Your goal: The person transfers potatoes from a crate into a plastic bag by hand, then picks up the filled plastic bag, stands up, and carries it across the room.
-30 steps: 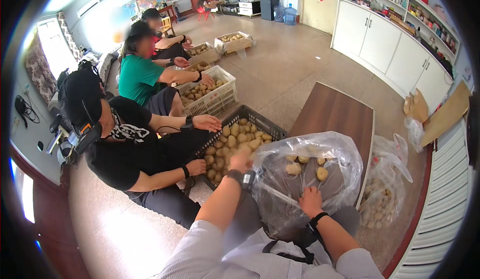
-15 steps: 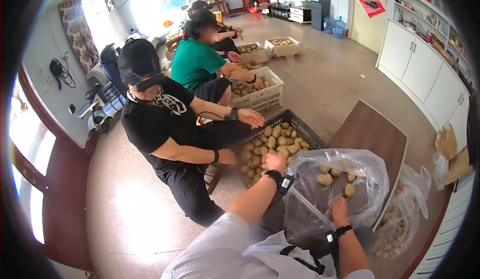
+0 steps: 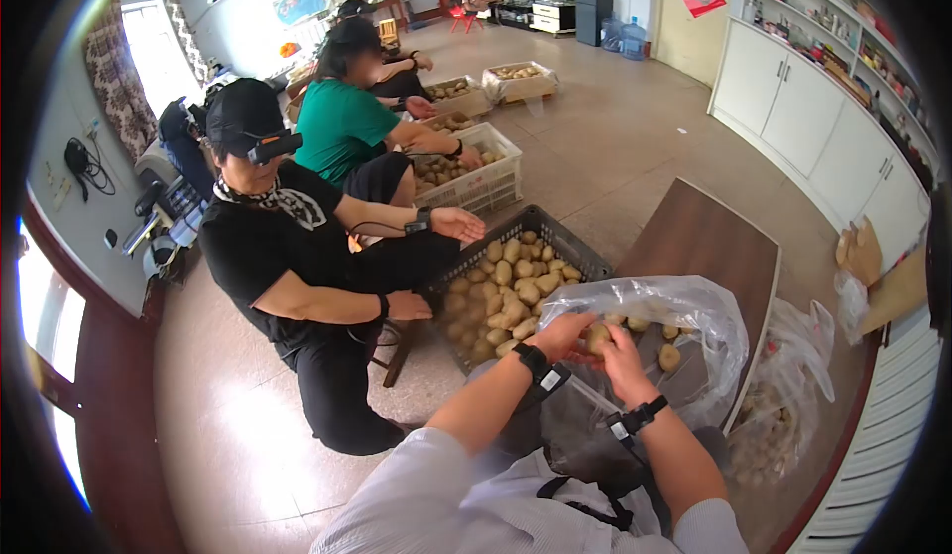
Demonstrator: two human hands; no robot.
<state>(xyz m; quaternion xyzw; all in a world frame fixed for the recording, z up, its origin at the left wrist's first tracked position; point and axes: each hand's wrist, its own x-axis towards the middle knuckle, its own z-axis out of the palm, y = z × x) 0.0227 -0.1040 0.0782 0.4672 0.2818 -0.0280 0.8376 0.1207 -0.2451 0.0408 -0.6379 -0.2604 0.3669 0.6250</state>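
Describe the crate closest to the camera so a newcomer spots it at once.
Find the brown tabletop right of centre. Just left of it, beside the person in black, is the crate of potatoes. Its dark sides set it apart from the white crate beyond.

L forearm [image 3: 481, 400] is slanting fwd & to the R; R forearm [image 3: 684, 455] is slanting fwd & to the L. L wrist [image 3: 511, 378] and R wrist [image 3: 635, 395] are lying roughly in line w/ them. L hand [image 3: 563, 336] & R hand [image 3: 622, 364] are meeting in front of the body, fingers bending inward in a 2-handed grip.
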